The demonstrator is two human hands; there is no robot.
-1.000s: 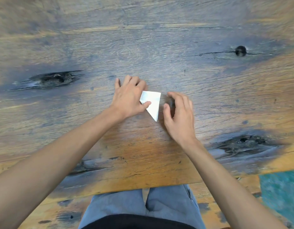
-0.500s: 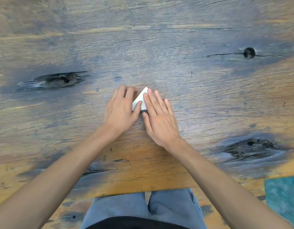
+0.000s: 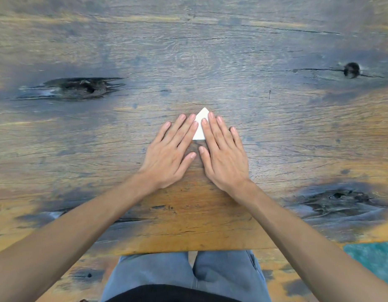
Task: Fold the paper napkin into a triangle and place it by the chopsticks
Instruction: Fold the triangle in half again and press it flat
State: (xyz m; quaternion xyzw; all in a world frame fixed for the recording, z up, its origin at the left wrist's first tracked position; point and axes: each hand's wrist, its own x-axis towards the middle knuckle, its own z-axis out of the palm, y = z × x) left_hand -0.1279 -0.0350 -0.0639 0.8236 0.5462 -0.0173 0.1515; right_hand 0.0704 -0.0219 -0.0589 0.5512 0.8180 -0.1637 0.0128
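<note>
Most of napkin (image 3: 200, 125) hidden under flat fingers (image 3: 184, 131) of left hand (image 3: 170, 156) and right hand (image 3: 223, 159); only far tip showing. Forearms cut off at bottom corners. Counter (image 3: 188, 62) cropped on every side.

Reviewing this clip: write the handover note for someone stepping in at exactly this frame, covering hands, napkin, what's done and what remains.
Left hand: flat, palm down, fingers spread, pressing on the napkin's left side.
Right hand: flat, palm down, pressing on its right side.
Napkin: white, lying on the wooden table, mostly covered; a pointed tip shows between the fingers, aimed away from the person.
Done: napkin appears folded to a triangle and is being flattened.
Left: lift the hands and place it by the chopsticks, which are not in view.
</note>
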